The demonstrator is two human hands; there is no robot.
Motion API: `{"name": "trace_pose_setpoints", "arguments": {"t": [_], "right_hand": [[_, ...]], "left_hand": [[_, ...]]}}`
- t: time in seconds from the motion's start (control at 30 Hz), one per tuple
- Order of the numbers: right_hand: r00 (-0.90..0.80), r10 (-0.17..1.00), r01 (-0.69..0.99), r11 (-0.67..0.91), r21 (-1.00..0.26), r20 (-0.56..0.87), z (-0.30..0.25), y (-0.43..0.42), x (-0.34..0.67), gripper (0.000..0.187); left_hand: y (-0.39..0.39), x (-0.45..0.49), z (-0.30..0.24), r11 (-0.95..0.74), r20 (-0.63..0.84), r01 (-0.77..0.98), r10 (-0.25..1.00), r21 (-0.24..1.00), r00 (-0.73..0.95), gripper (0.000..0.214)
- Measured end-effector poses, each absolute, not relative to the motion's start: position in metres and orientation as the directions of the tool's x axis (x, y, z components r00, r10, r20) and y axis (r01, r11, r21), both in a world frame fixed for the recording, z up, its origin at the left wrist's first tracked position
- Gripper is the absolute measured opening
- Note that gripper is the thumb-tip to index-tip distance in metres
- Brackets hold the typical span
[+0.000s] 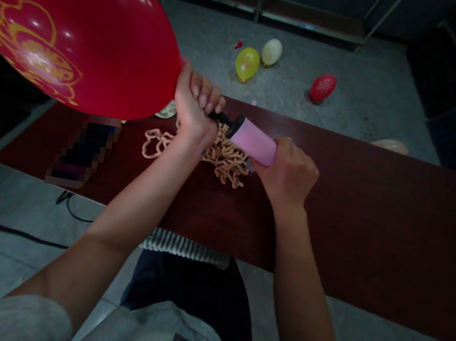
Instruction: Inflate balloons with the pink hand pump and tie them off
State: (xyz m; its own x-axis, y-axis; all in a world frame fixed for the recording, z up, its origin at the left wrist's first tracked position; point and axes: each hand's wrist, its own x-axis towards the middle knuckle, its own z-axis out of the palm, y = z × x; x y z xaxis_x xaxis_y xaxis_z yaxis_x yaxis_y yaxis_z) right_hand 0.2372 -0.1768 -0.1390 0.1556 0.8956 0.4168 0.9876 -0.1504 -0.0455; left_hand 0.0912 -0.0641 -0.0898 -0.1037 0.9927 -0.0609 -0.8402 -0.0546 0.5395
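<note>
A big red balloon (74, 14) with gold hearts printed on it fills the upper left, inflated. My left hand (194, 109) is closed round its neck, pinching it onto the black nozzle of a pink hand pump (253, 140). My right hand (289, 172) is wrapped round the pump's rear end. Both hands hover above a dark red-brown table (376, 232). Under them lies a heap of pale beige uninflated balloons or rubber loops (225, 161).
A blurred dark object (81, 153) lies on the table's left part. On the grey floor beyond are a yellow balloon (247, 62), a white balloon (272, 52) and a small red balloon (322, 87). Metal shelving frames stand at the back and right. A cable (1, 230) runs along the floor at left.
</note>
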Motion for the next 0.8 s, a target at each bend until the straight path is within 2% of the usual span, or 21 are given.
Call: {"name": "trace_pose_setpoints", "arguments": {"t": [0.13, 0.43, 0.63, 0.8], "right_hand": [[0.165, 0.901, 0.986, -0.142, -0.086, 0.401, -0.145, -0.174, 0.232, 0.035], [0.129, 0.872, 0.991, -0.104, -0.079, 0.473, -0.150, -0.165, 0.233, 0.038], [0.133, 0.863, 0.991, -0.129, -0.042, 0.487, -0.155, -0.163, 0.241, 0.038], [0.126, 0.855, 0.990, -0.142, -0.007, 0.503, -0.156, -0.166, 0.256, 0.035]], "left_hand": [[-0.074, 0.101, -0.086, -0.052, 0.006, -0.856, 0.998, 0.515, -0.058, 0.059], [-0.058, 0.090, -0.091, -0.012, -0.142, -0.816, 0.983, 0.578, -0.114, 0.058], [-0.044, 0.080, -0.099, -0.031, -0.148, -0.813, 0.979, 0.581, -0.143, 0.059], [-0.035, 0.073, -0.104, -0.066, -0.112, -0.842, 0.983, 0.535, -0.148, 0.060]]}}
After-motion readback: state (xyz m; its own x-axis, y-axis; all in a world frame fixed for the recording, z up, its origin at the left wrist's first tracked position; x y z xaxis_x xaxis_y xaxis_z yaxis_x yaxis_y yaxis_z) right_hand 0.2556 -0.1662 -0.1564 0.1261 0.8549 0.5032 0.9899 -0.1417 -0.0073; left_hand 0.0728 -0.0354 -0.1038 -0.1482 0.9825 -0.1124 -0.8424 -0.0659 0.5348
